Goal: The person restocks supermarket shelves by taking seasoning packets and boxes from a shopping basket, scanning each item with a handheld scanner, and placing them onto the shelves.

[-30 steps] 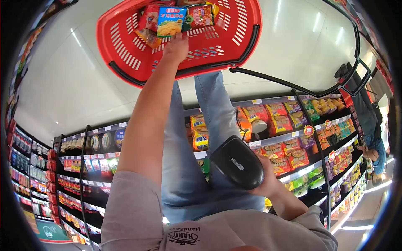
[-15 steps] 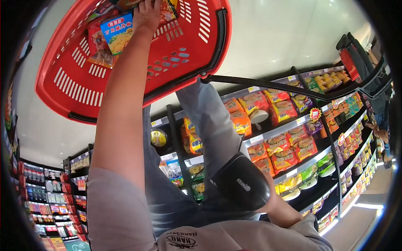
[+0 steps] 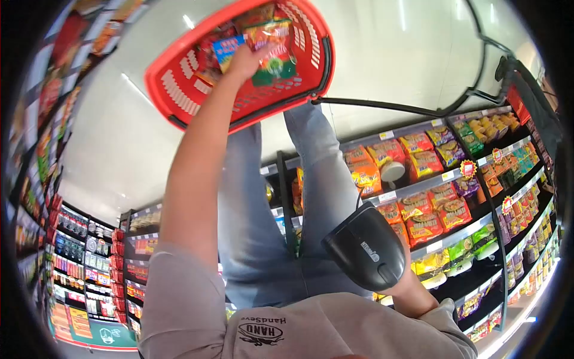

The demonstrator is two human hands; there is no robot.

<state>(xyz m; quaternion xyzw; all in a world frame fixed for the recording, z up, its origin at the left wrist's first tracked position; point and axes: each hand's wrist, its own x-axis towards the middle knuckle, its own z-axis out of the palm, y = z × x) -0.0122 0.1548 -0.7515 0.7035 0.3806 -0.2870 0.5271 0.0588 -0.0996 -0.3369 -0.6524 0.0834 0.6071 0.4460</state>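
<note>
My left hand (image 3: 244, 62) reaches into a red shopping basket (image 3: 179, 113), its fingers closed on the edge of a red and green food packet (image 3: 275, 69). Beside the fingers lies a blue and yellow packet (image 3: 226, 51), with more colourful packets partly covered behind it. At my right side, a black handheld barcode scanner (image 3: 368, 248) hides most of my right hand (image 3: 408, 272), which is wrapped round it from behind.
Shelves (image 3: 442, 242) of bagged instant noodles run along the right. The basket's black handle (image 3: 394, 106) stretches out over the pale floor (image 3: 382, 54). More stocked shelves (image 3: 75, 257) stand at lower left. Part of another person (image 3: 532, 90) shows at upper right.
The red and green packet now shows in front in the basket, with my left hand on it. In view, the basket appears further right and smaller. My right hand keeps the scanner.
</note>
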